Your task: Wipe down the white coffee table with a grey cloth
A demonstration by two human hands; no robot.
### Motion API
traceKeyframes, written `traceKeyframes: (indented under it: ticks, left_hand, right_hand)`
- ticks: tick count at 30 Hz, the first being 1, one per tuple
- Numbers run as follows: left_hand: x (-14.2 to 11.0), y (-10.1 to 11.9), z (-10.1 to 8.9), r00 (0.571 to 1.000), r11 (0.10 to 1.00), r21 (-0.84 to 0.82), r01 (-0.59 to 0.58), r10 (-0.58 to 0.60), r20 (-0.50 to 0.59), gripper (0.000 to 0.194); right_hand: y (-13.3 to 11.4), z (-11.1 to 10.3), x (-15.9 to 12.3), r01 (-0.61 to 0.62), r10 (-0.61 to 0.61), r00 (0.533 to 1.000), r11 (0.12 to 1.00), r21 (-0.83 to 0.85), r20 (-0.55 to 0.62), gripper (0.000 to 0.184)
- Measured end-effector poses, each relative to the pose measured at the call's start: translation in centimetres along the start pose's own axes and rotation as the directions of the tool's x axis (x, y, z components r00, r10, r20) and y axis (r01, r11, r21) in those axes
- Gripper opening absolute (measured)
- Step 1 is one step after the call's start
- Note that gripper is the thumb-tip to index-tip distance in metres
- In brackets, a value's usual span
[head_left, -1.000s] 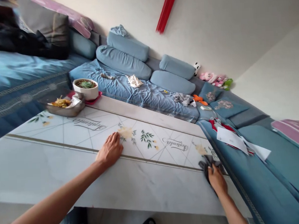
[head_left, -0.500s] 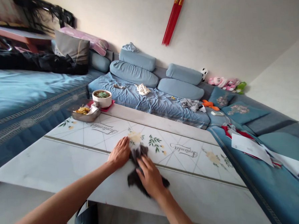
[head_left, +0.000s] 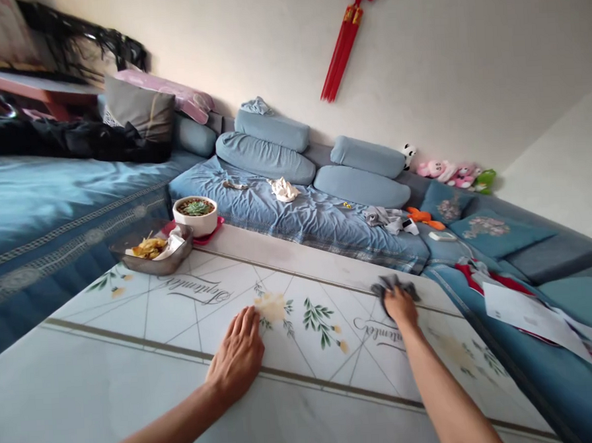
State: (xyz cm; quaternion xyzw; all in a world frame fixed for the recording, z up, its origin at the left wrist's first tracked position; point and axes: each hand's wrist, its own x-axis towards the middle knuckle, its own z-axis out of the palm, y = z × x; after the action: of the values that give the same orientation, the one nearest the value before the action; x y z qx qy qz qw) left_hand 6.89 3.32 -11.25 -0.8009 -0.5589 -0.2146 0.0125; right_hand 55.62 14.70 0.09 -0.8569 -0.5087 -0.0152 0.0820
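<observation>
My left hand [head_left: 238, 360] lies flat on the printed white table top [head_left: 298, 267], holding nothing, its fingertips beside a yellow flower motif. My right hand [head_left: 400, 306] is shut on a crumpled dark grey cloth [head_left: 393, 286] and presses it on the table near the far edge. Most of the cloth is bunched beyond my fingers. Close to the table's far left corner stand a white bowl with a succulent [head_left: 195, 215] on a red coaster [head_left: 207, 231] and a metal tray of yellow food [head_left: 153, 252].
Blue-covered seating [head_left: 300, 218] runs along the table's far side, with blue bolsters [head_left: 265, 150], loose fabric pieces, and plush toys [head_left: 452, 173]. White papers [head_left: 529, 318] lie on blue fabric at right. A red tassel [head_left: 340, 64] hangs on the wall.
My right hand and the cloth have moved away from my left hand, toward the table's far right. My left hand stays on the table, and the view has shifted slightly.
</observation>
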Motion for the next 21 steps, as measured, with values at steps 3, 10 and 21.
traceKeyframes:
  ticks: [3,10,21]
  left_hand:
    - [0.3,0.0,-1.0,1.0,1.0,0.004,0.006,-0.006,0.004,0.06]
    - [0.4,-0.1,-2.6,0.995,0.993,-0.091,0.071,-0.064,0.074,0.059]
    - [0.9,0.9,-3.5,0.973,0.976,-0.148,0.162,-0.134,0.186,0.071]
  right_hand:
    - [-13.1,1.9,0.0,0.279,-0.281,0.96,0.956,0.088,0.007,0.054]
    - [-21.1,6.4,-17.1,0.753,-0.771,0.636,0.605,0.259,-0.047,0.051]
    - [11.8,5.2,-7.4,0.149,-0.141,0.988,0.976,0.16,-0.061,0.078]
